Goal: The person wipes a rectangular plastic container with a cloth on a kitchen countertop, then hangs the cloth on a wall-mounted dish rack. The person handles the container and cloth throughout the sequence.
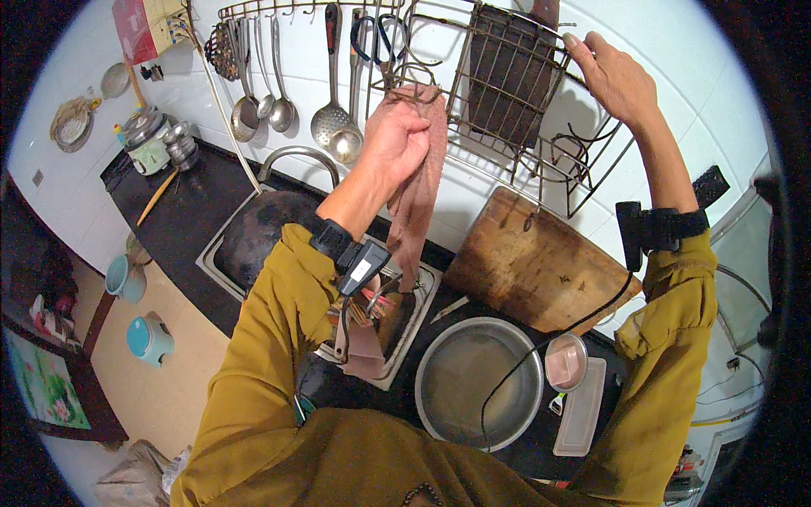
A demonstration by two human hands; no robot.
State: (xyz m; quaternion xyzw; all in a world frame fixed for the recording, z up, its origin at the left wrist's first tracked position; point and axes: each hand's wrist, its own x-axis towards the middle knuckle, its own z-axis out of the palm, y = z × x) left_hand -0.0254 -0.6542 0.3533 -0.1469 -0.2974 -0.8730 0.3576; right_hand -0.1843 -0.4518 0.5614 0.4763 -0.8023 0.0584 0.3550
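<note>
My left hand (398, 141) grips a pinkish-brown cloth (415, 215) and presses its top against the wire at the left part of a wall-mounted metal rack (513, 120). The cloth's long end hangs down towards the sink (415, 329). At the upper right, my right hand (611, 76) has its thumb and fingers closed on the rack's top right rim. Between the two hands, a cleaver with a dark blade (500, 82) stands in the rack's wire basket. Blue-handled scissors (380, 38) hang just left of the basket.
Ladles and skimmers (329, 123) hang from a rail. Below the rack, a wooden cutting board (538, 266) leans on the wall. A large metal basin (479, 386) holds cloudy water. A wok (266, 228) covers the left sink bowl. A knife (450, 308) lies near the board. A blue stool (150, 339) stands on the floor.
</note>
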